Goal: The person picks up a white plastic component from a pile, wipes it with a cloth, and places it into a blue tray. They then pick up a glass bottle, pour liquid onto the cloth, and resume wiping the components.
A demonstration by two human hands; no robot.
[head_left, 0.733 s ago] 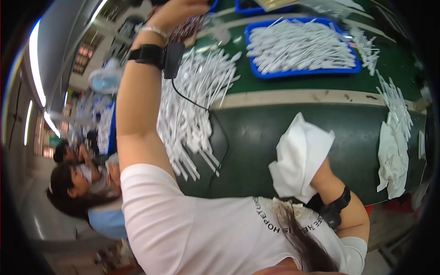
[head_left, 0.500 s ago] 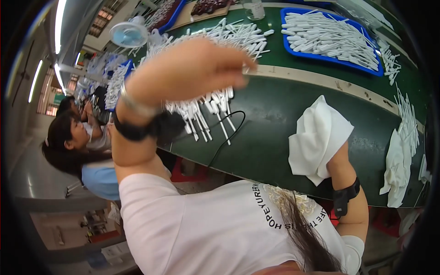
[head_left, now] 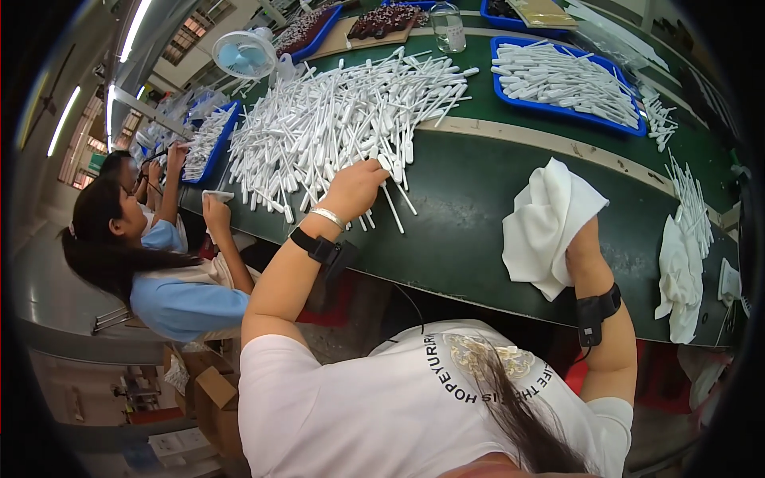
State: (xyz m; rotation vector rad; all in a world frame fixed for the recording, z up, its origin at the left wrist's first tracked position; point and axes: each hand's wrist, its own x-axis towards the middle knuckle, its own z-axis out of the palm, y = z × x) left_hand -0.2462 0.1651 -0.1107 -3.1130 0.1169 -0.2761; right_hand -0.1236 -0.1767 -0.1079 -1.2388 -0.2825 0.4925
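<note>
Lowered since half a second ago, your left hand [head_left: 356,187] now rests at the near edge of the pile of white plastic sticks [head_left: 343,119] on the green table [head_left: 470,207], fingers curled loosely over a few sticks. Your right hand [head_left: 580,248] grips a white cloth [head_left: 550,227], fingers closed into it. Blue tray of sticks [head_left: 567,77] far right; brown cartons [head_left: 203,390] on floor, lower left.

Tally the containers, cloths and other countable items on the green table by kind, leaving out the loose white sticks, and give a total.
Blue trays: 4, including the full one on the right.
White cloths: 3; the right hand holds one, another lies further right, and a co-worker holds a small one.
Clear jar: 1.
Small fan: 1.
Total: 9.
</note>
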